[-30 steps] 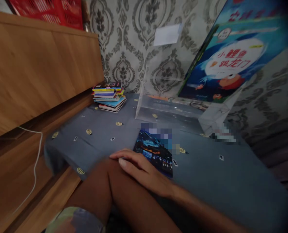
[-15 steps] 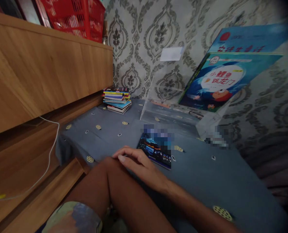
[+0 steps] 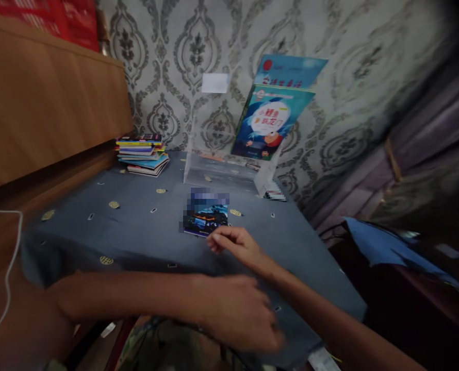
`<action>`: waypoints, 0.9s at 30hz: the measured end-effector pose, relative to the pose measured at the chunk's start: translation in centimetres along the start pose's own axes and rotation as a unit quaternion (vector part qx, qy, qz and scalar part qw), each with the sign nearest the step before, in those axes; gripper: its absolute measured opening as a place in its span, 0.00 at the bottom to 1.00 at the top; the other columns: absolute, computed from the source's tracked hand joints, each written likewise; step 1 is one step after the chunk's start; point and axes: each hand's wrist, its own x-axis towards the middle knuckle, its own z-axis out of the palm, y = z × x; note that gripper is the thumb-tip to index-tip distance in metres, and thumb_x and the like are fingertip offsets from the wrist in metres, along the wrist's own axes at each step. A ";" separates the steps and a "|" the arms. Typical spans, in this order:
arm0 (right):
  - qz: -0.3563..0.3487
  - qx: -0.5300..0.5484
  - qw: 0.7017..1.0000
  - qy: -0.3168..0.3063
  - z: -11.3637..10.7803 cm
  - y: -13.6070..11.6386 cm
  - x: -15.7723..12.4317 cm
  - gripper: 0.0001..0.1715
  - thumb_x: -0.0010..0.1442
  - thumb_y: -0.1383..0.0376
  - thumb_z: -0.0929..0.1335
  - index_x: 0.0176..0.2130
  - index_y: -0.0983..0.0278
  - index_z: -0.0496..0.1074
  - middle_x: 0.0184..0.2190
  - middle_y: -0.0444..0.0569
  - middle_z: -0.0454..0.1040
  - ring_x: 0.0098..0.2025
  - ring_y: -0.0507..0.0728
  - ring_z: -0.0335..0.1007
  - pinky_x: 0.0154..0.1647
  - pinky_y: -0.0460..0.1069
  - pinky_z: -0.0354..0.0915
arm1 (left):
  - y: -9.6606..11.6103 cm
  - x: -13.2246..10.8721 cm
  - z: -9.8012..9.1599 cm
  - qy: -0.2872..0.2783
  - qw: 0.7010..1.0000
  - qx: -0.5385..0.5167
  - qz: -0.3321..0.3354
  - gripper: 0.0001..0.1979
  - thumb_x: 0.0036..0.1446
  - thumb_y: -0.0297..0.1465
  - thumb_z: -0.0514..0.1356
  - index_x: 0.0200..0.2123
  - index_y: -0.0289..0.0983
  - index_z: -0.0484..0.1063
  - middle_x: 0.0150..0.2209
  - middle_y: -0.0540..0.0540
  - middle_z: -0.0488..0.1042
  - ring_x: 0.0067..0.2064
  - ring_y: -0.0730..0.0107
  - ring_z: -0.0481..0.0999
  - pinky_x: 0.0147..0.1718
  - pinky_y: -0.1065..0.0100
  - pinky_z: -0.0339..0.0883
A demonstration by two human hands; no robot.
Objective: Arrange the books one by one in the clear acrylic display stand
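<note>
A dark blue picture book (image 3: 206, 219), partly pixelated, lies flat on the grey-blue patterned cloth. My right hand (image 3: 237, 245) is at its lower right corner, fingers curled together with nothing visible in them; whether they touch the book I cannot tell. My left hand (image 3: 248, 317) hangs lower and nearer to me, across the cloth's front edge. Motion smears its fingers, and nothing in it can be made out. Behind the book stands a clear acrylic book stand (image 3: 222, 172). On its right side a blue-green picture book (image 3: 272, 123) leans in front of another blue book (image 3: 287, 69).
A stack of books (image 3: 142, 154) sits at the back left beside a wooden cabinet (image 3: 51, 98) with a red basket (image 3: 59, 18) on top. A white cord (image 3: 11, 268) hangs at the left. Blue fabric (image 3: 392, 252) and a curtain (image 3: 426, 139) are at the right.
My view has turned right, bringing the curtain and blue fabric in. My right hand has left my bent left arm and moved to the book's corner. My left arm now reaches across the front.
</note>
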 end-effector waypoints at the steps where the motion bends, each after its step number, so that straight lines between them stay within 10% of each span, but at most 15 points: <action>1: -0.005 -0.016 0.999 0.031 -1.2 0.7 0.0 0.30 0.55 0.41 0.72 0.34 0.65 0.78 0.30 0.49 0.79 0.32 0.54 0.75 0.36 0.50 0.73 | -1.4 -0.8 -0.3 -0.019 0.999 -0.039 0.027 0.08 0.65 0.35 0.59 0.35 0.43 0.77 0.30 0.49 0.78 0.33 0.66 0.78 0.30 0.64 0.72; 4: -0.012 -0.071 0.990 0.125 -4.5 2.9 0.4 0.27 0.57 0.43 0.70 0.36 0.65 0.78 0.30 0.50 0.80 0.33 0.56 0.76 0.35 0.51 0.74 | -5.9 -3.6 -0.5 -0.025 0.990 -0.035 -0.132 0.13 0.68 0.33 0.55 0.34 0.37 0.76 0.33 0.47 0.79 0.39 0.63 0.78 0.40 0.61 0.72; 9: -0.001 -0.169 0.964 0.206 -8.5 5.7 2.6 0.17 0.60 0.55 0.67 0.38 0.66 0.79 0.33 0.50 0.81 0.36 0.57 0.77 0.37 0.51 0.73 | -10.5 -6.1 2.5 -0.002 0.942 -0.061 -0.329 0.23 0.70 0.43 0.53 0.60 0.35 0.68 0.60 0.36 0.71 0.61 0.52 0.69 0.56 0.50 0.66; 21: -0.008 -0.290 0.932 0.217 -11.4 7.8 11.3 0.20 0.61 0.73 0.64 0.53 0.69 0.73 0.52 0.58 0.78 0.55 0.61 0.73 0.61 0.59 0.63 | -10.4 -4.5 4.7 -0.047 0.939 -0.061 -0.336 0.27 0.64 0.51 0.56 0.63 0.51 0.67 0.65 0.33 0.64 0.67 0.31 0.60 0.54 0.24 0.57; 27: -0.004 -0.277 0.943 0.183 -11.2 7.9 10.1 0.17 0.66 0.66 0.63 0.50 0.67 0.76 0.38 0.53 0.82 0.41 0.59 0.77 0.46 0.53 0.69 | -12.0 -7.8 3.6 -0.031 0.932 -0.094 -0.349 0.13 0.69 0.41 0.55 0.43 0.41 0.74 0.55 0.41 0.73 0.61 0.47 0.69 0.56 0.43 0.66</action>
